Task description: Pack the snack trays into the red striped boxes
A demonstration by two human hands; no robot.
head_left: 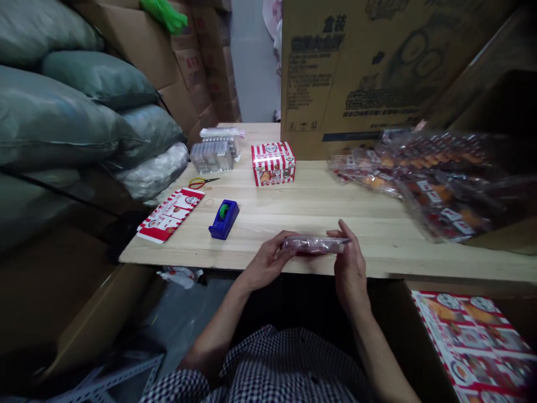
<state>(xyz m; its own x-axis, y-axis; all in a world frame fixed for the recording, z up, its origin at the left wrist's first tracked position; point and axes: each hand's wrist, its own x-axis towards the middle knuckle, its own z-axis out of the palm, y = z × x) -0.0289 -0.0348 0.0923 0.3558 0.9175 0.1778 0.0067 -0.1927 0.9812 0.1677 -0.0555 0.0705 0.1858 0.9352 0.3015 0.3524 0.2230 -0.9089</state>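
My left hand (271, 257) grips one end of a flat clear plastic packet (314, 244) above the front edge of the table. At the packet's other end is my right hand (350, 263), its fingers bent around the edge and one fingertip raised. Something dark reddish shows under the shiny film, too unclear to name. Beyond my hands stands a red-and-white striped box (273, 164). A blue tape dispenser (224, 218) with a green core sits to the left of the packet.
Scissors (202, 182), a flattened striped carton (172, 215) and clear plastic cases (212, 156) lie at left. Packed plastic bags (440, 196) pile up on the right. A large cardboard box (319, 84) stands behind; printed sheets (474, 341) are at lower right. Stuffed sacks (62, 117) line the left.
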